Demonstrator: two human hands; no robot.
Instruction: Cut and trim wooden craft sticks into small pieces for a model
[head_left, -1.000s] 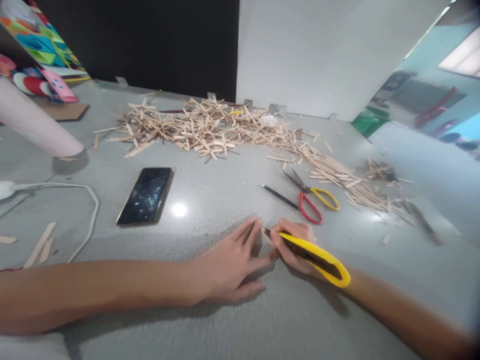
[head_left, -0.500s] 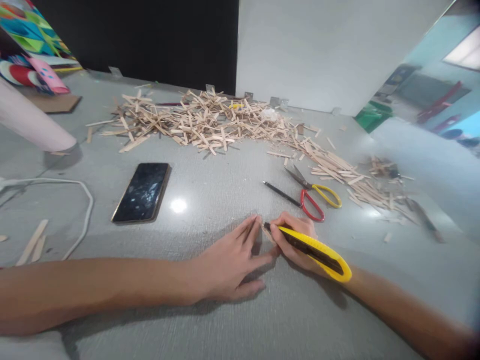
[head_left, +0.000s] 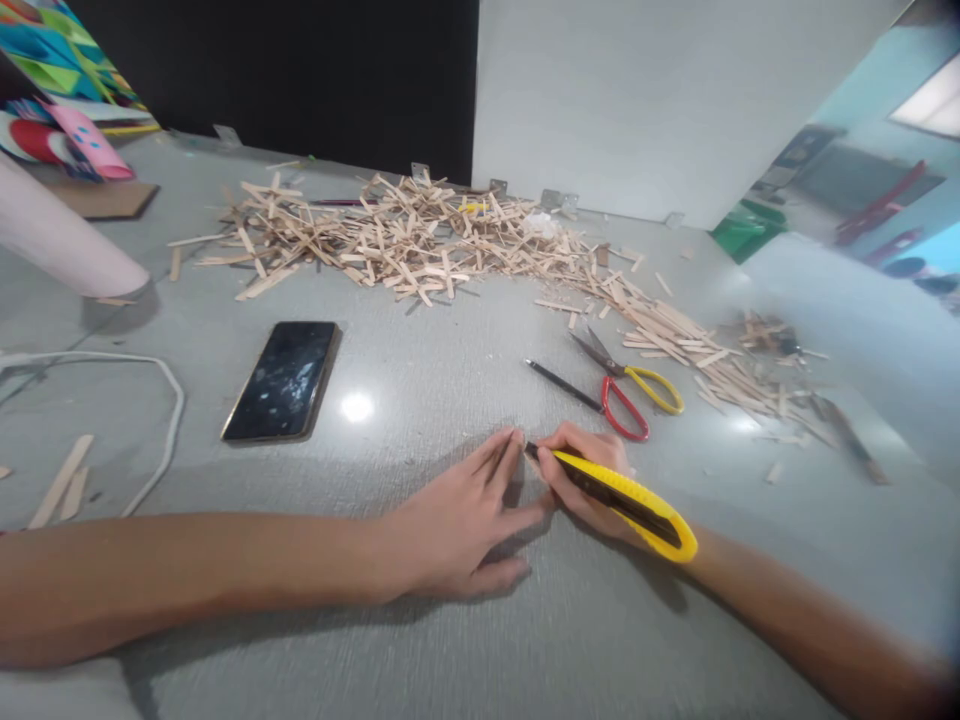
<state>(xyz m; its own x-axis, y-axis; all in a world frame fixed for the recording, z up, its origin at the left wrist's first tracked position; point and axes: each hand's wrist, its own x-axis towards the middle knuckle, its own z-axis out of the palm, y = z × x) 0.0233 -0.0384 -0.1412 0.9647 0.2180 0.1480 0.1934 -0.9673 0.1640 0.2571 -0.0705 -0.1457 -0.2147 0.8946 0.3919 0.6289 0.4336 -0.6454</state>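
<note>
My right hand (head_left: 589, 470) is closed around a yellow box cutter (head_left: 626, 500), its black tip pointing left toward my other hand. At that tip, a short piece of wooden stick (head_left: 532, 461) shows partly between the hands. My left hand (head_left: 469, 520) lies low over the table, its fingertips pressed together on the stick and another finger reaching close to my right hand. Most of the stick is hidden by fingers. Just beyond my right hand lie scissors (head_left: 619, 375) with one red and one yellow handle, and a black pen (head_left: 562, 385) touching the red loop.
A long heap of wooden sticks (head_left: 405, 240) spreads along the back and right of the grey table (head_left: 420, 350). A phone (head_left: 283, 382) lies left of centre. Farther left are a white cable (head_left: 176, 390), loose sticks (head_left: 67, 480) and a pale cylinder (head_left: 75, 235).
The box cutter's rear end has shifted very slightly left and up. Both hands stay almost in place; the view has moved slightly.
</note>
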